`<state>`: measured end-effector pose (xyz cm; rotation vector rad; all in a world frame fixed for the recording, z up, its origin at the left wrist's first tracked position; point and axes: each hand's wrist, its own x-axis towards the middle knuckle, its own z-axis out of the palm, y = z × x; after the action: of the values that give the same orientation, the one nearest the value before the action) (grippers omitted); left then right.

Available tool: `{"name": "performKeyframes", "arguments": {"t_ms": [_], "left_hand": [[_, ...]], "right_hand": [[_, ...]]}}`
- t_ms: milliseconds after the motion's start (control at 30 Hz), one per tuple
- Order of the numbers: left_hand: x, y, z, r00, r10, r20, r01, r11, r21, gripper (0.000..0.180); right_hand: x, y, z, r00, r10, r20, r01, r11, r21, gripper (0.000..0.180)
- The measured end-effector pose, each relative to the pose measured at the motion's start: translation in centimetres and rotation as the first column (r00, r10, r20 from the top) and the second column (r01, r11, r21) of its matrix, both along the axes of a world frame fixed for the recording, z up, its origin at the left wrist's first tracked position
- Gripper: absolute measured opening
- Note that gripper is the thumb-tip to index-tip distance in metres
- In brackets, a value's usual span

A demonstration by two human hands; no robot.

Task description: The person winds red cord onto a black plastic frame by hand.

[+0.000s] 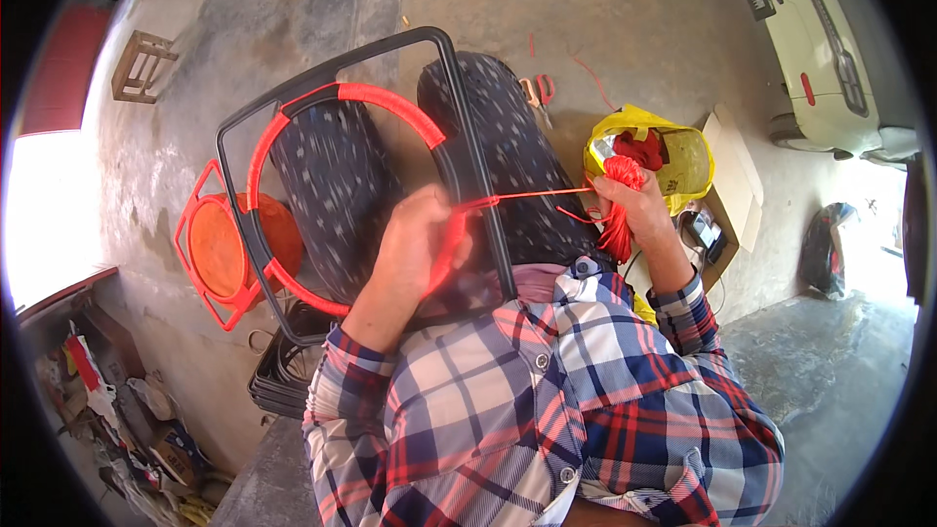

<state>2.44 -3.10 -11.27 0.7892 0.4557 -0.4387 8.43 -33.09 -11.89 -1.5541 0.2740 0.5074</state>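
Note:
A black metal frame (342,63) with an inner ring partly wrapped in red cord (390,98) rests across my lap. My left hand (415,239) grips the frame's ring where the red wrapping ends, fingers closed around it. My right hand (634,200) holds a bundle of red cord (620,176) out to the right. A taut strand of the cord (537,195) runs from the bundle to the frame at my left hand. More cord hangs down below my right hand.
A yellow plastic bag (683,151) with red cord inside sits on a cardboard box (737,176) at the right. Red-handled scissors (540,93) lie on the concrete floor. A finished orange-red frame (220,244) stands at left, a wooden stool (142,63) beyond, a pale car (830,39) at upper right.

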Motion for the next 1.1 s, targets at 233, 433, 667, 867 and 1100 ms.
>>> {"name": "performKeyframes", "arguments": {"t_ms": [233,433,667,867,1100], "left_hand": [[0.3,-0.1,0.3,0.999,-0.035,-0.014,0.035,0.997,0.068,0.012],[0.5,-0.4,0.7,0.998,-0.053,-0.024,0.055,0.992,0.117,0.011],[0.0,0.0,-0.2,0.999,-0.002,0.034,0.001,1.0,0.02,0.034],[0.1,-2.4,1.9,0.871,0.332,0.363,-0.439,0.857,0.27,0.038],[0.2,-0.5,-0.3,0.972,0.223,0.072,-0.222,0.975,-0.011,0.042]], "right_hand": [[0.7,0.0,-2.6,0.996,0.094,0.007,-0.095,0.995,0.041,0.014],[2.4,-0.9,-5.2,0.952,0.29,0.102,-0.257,0.932,-0.254,0.019],[6.5,5.1,1.8,0.712,0.451,0.538,-0.073,0.81,-0.582,0.042],[5.3,13.3,4.4,-0.039,0.788,0.614,-0.211,0.594,-0.776,0.039],[5.7,9.5,1.7,0.172,0.556,0.813,0.015,0.824,-0.567,0.033]]}}
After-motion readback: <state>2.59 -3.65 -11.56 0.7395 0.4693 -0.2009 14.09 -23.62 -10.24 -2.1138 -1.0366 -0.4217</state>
